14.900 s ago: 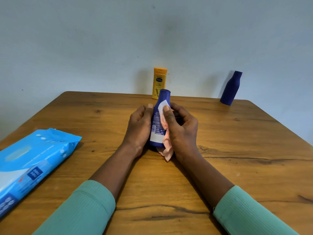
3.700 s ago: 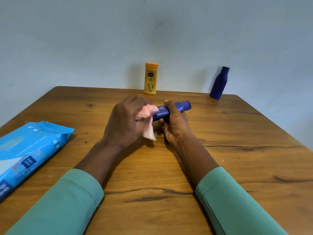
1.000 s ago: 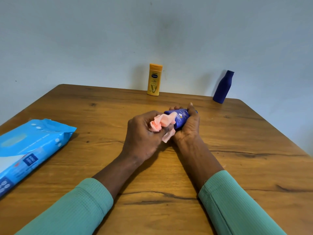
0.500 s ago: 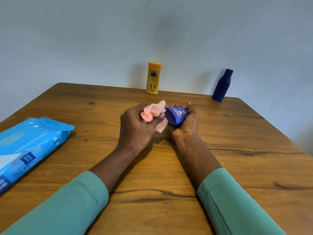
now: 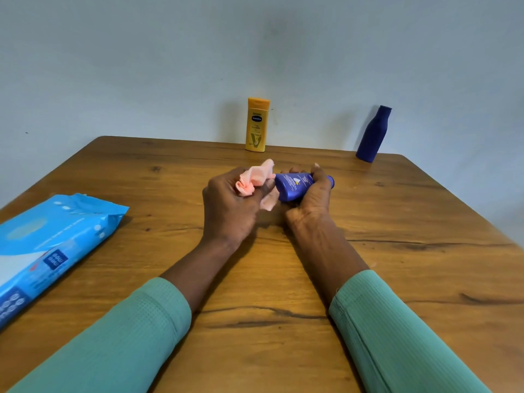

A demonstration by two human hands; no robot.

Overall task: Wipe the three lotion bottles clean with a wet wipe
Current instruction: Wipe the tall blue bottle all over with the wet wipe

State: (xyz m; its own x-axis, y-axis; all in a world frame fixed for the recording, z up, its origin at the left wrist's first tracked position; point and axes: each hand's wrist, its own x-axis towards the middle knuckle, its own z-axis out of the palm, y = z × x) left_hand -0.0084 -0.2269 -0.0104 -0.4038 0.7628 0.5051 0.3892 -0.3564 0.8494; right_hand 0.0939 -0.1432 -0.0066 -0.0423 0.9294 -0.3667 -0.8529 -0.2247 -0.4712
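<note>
I see my left hand (image 5: 229,205) has pulled the bunched pink wipe (image 5: 255,181) off the small blue bottle (image 5: 295,186); its fingers stay pinched on it. My right hand (image 5: 312,199) keeps its fingers wrapped round that bottle, sideways at table (image 5: 425,222) centre, probably nearly finished. Yellow bottle (image 5: 257,124) at twelve o'clock and dark blue bottle (image 5: 373,134) at one wait upright; the wipe pack (image 5: 51,251) at nine blocks nothing.

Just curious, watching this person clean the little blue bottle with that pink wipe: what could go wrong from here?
The small blue bottle lies sideways in the right hand, held above the table; if damp it might slip out. The pink wipe is bunched up in the left hand, so it may miss spots. The dark blue bottle stands close to the table's far edge, where a careless reach could tip it off.
</note>
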